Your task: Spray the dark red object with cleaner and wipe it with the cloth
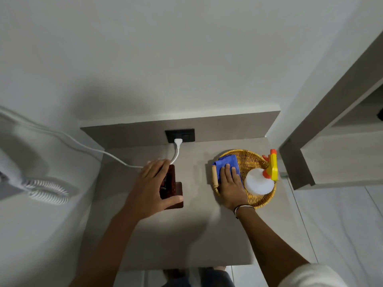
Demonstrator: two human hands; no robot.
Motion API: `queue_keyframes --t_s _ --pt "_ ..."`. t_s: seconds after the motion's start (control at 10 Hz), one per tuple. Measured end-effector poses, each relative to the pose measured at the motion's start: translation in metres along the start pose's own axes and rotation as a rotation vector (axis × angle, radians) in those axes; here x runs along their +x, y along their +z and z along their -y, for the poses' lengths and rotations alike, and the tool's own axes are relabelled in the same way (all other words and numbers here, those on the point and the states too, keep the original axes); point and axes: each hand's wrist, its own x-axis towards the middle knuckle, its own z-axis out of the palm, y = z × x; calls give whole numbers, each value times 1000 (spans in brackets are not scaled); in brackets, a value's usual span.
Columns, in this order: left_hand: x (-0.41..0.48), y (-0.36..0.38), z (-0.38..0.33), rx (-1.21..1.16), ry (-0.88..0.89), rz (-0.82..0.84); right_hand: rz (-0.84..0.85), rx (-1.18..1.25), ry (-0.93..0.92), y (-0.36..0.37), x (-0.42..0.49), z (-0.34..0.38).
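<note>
A dark red object [176, 190] stands on the grey tabletop, left of centre. My left hand [152, 183] is wrapped over it, fingers across its top and thumb along its near side. A blue cloth [228, 161] lies in a woven basket [263, 201] on the right. My right hand [230, 187] rests flat on the cloth, fingers spread. A white spray bottle [259, 182] with a yellow and orange trigger head lies in the same basket, just right of my right hand.
A white plug [178, 141] sits in a black socket on the back panel, and its cable runs left past my left hand. A white coiled-cord device [41, 187] hangs at far left. A grey cabinet [331, 146] stands at right.
</note>
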Motion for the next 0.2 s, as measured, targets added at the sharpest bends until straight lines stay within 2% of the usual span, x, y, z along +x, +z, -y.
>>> queue_keyframes --t_s 0.1,0.2 --pt "0 -3 -2 6 -7 0 0 137 -34 -23 -13 -1" --pt "-3 1 -4 -18 3 -24 -236 303 -72 -48 -26 14"
